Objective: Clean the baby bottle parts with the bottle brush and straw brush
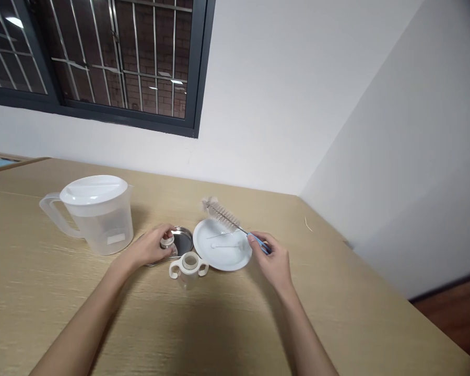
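My right hand (273, 256) is closed on the blue handle of a bottle brush (223, 214). The brush's pale bristles point up and left above a white plate (203, 249). On that plate lie thin rod-like pieces (227, 246), too fine to name. Over a round metal tray (186, 241), my left hand (152, 246) has its fingers closed around a small white ring-topped bottle part (167, 243); the fingers hide some of it. Just in front of the tray and plate, a clear baby bottle (189, 271) with two cream handles stands upright, its mouth uncovered.
A translucent lidded pitcher (102, 224) stands left of my left hand, handle to the left. A thin pale strip (308, 224) lies at the right of the wooden table (149, 334). Behind are a white wall (258, 130) and a barred window (121, 62).
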`<state>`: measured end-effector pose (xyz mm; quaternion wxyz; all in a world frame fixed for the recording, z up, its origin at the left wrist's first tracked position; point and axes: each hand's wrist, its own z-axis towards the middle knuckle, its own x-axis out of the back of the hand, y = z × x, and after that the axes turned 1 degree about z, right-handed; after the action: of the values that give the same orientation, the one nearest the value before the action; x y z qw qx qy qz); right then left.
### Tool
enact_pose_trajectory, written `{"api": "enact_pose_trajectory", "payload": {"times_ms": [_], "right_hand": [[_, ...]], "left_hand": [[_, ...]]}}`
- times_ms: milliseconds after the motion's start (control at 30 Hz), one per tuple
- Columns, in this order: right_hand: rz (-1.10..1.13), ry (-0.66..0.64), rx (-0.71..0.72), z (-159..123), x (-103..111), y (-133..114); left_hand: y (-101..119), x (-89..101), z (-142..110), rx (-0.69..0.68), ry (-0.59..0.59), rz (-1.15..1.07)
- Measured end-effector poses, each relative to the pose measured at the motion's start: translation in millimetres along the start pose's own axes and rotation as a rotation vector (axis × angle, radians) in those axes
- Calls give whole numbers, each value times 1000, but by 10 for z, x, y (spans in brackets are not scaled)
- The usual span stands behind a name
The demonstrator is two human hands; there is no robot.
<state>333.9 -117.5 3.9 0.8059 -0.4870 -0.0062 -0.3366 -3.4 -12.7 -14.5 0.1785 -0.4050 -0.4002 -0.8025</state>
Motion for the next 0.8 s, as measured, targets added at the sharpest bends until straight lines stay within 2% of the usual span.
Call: {"api": "enact_pose_trajectory", "payload": {"times_ms": [100, 233, 367, 467, 567, 667, 800], "right_hand": [[-1, 51, -13, 24, 17, 27], [-42, 196, -95, 89, 100, 115], [-301, 245, -229, 163, 230, 211], [-633, 129, -396, 180, 303, 238], [-784, -29, -533, 151, 334, 228], [-825, -161, -580, 105, 344, 202], [-878, -297, -551, 69, 344, 197]], "left_hand": [[124, 66, 33, -15, 40, 21], [242, 117, 55, 11, 124, 100], [279, 139, 55, 20, 196, 155], [296, 150, 53, 12, 182, 164], [304, 148, 50, 12, 133, 173], [286, 131, 48, 4, 119, 186], [250, 107, 48, 1, 113, 208]]}}
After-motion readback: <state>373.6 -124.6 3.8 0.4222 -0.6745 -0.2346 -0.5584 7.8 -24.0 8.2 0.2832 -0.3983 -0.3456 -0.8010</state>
